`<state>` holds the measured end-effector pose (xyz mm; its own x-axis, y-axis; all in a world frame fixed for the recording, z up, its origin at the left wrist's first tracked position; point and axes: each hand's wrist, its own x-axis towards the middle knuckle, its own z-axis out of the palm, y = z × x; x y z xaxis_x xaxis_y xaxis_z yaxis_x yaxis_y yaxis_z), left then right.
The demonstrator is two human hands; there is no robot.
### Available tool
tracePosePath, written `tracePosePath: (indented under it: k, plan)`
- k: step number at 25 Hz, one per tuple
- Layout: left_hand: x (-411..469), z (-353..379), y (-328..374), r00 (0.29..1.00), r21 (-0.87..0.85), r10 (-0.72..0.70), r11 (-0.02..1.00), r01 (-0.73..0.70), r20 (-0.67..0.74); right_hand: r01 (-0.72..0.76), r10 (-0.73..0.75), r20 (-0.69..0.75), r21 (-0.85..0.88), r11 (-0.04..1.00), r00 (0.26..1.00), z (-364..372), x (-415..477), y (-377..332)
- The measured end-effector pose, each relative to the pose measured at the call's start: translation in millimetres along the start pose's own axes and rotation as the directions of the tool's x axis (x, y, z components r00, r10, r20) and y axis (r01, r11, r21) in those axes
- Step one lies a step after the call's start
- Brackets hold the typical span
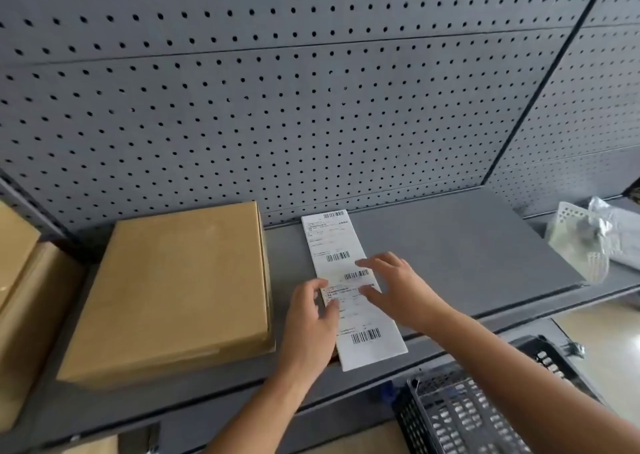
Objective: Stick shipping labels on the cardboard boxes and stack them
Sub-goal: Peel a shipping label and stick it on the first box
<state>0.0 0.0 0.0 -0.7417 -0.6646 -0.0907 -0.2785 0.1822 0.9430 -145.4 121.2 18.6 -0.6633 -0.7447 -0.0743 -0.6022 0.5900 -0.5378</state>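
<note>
The labels carry print too blurred to read (barcodes aside). The left hand hides part of their edge. At left boxes, and below the basket, run off frame.
</note>
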Motion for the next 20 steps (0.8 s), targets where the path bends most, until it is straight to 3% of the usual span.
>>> tracePosePath:
  k: [2,5,12,20]
  plan:
    - [8.1,2.2,3.6,0.999,0.062,-0.035,0.997,0.035,-0.007,-0.004,0.006,0.021,-0.132,0.991,1.000,2.6,10.6,-3.0]
    - [18.8,3.8,9.5,0.997,0.077,-0.079,0.994,0.078,0.010,-0.073,0.081,0.040,-0.168,0.983,0.996,8.8,19.6,-8.1]
    - [17.1,3.1,17.3,0.984,-0.025,-0.153,0.987,0.156,0.094,-0.065,0.065,0.021,0.025,0.998,0.998,5.3,8.3,-22.6]
    - [14.4,-2.1,19.6,0.977,-0.240,-0.173,0.950,0.198,0.121,-0.140,0.157,-0.049,0.251,0.958,0.986,2.9,5.9,-22.6]
